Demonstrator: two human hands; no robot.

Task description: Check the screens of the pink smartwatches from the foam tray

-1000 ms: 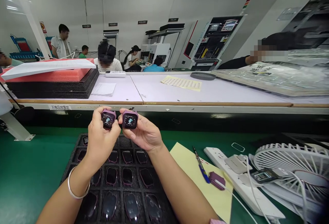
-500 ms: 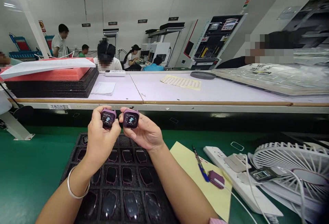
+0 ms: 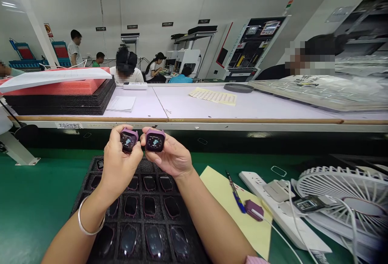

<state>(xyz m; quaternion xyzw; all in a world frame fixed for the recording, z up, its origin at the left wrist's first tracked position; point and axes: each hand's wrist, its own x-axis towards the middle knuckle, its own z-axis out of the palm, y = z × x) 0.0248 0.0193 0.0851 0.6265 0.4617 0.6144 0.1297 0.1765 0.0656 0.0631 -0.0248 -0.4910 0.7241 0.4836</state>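
Note:
My left hand [image 3: 118, 167] grips a small purple watch body [image 3: 128, 140] with its screen lit. My right hand [image 3: 171, 157] grips a second purple watch body [image 3: 154, 140], also lit, side by side with the first and nearly touching it. Both are held up above a black foam tray [image 3: 91, 175] whose pockets hold several more watch bodies with dark screens [image 3: 149, 206]. A silver bangle [image 3: 87, 219] sits on my left wrist.
A yellow sheet [image 3: 224, 199] with a blue pen [image 3: 236, 193] lies to the right, with a purple watch body on a cable [image 3: 253, 210], a white power strip [image 3: 273, 203] and a white fan [image 3: 342, 195]. A raised shelf [image 3: 212, 106] and foam stack [image 3: 60, 94] lie behind; people work beyond.
Both hands keep holding the two watch bodies in nearly the same place; the view has shifted only slightly.

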